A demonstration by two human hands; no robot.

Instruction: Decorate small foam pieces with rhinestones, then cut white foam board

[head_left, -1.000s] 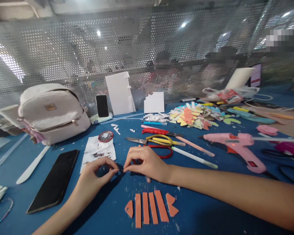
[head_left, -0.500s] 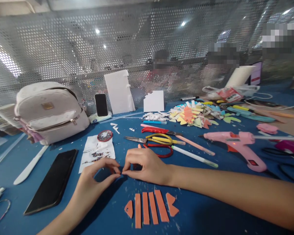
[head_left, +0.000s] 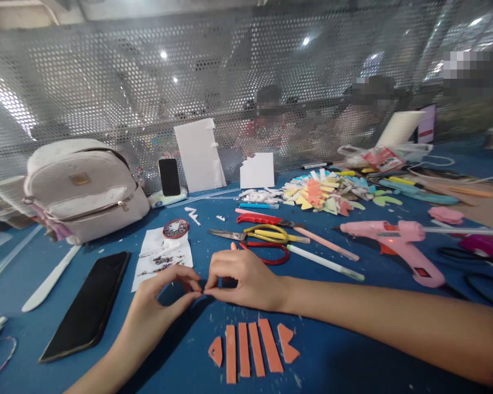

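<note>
My left hand (head_left: 164, 298) and my right hand (head_left: 244, 280) meet fingertip to fingertip above the blue table. Thumb and fingers of each are pinched together; whatever lies between them is too small to make out. Just below them, flat orange pieces form a fish: a pointed head piece (head_left: 216, 351) with a small hole, several upright strips (head_left: 244, 350) and a notched tail piece (head_left: 288, 343). Behind my right hand lie scissors (head_left: 267, 235) with yellow and red handles. A white paper sheet (head_left: 148, 246) with small dark bits is close to my left hand.
At left are a black phone (head_left: 86, 306), a white plastic knife (head_left: 51, 279) and a white backpack (head_left: 82, 191). A pink glue gun (head_left: 398, 235) lies at right. Pens, a red-handled cutter (head_left: 258, 219) and a heap of colored scraps (head_left: 324, 191) sit further back.
The view has shifted very slightly. Both hands keep the same pinched pose, and the orange pieces lie where they were.
</note>
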